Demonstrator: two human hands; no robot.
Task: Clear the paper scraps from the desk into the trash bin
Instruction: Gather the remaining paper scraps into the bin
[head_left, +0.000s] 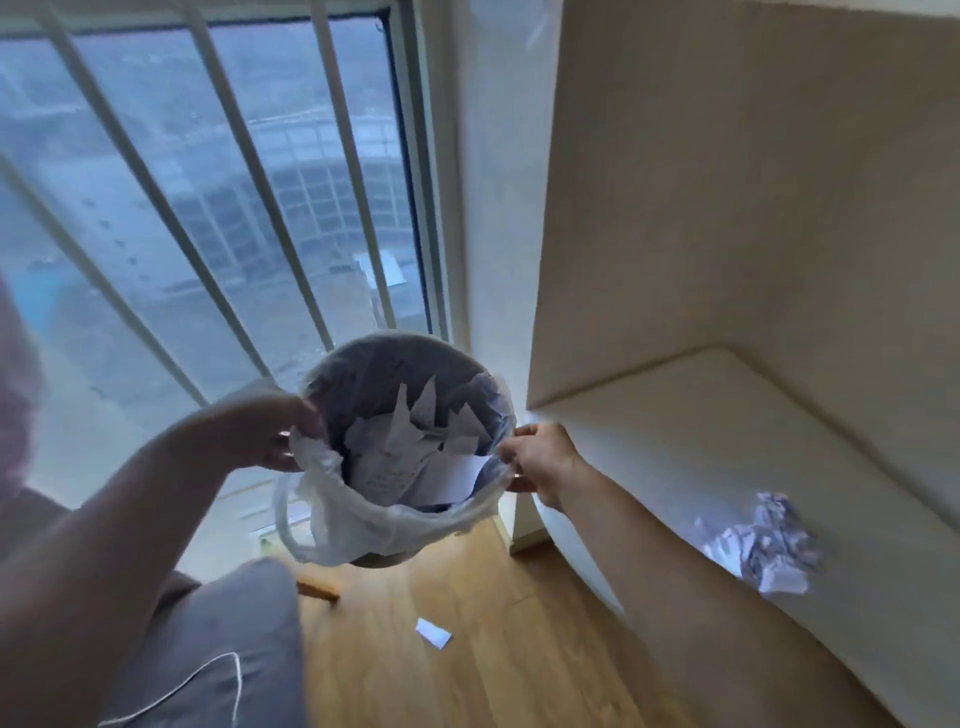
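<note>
Both hands hold the trash bin (363, 374) up by its rim, left hand (270, 434) and right hand (540, 460) each in a clenched grip on the white liner bag (363, 525). Torn paper scraps (415, 457) fill it; crumpled paper (763, 545) lies on the bench (727, 415), and one scrap (432, 632) on the wooden floor (493, 649)

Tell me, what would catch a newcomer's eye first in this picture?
In the middle, both hands, left hand and right hand, grip the rim of a round grey trash bin lined with a white plastic bag and holding torn white paper scraps. A crumpled white paper heap lies on the pale desk at right; one small white scrap lies on the wooden floor.
</note>
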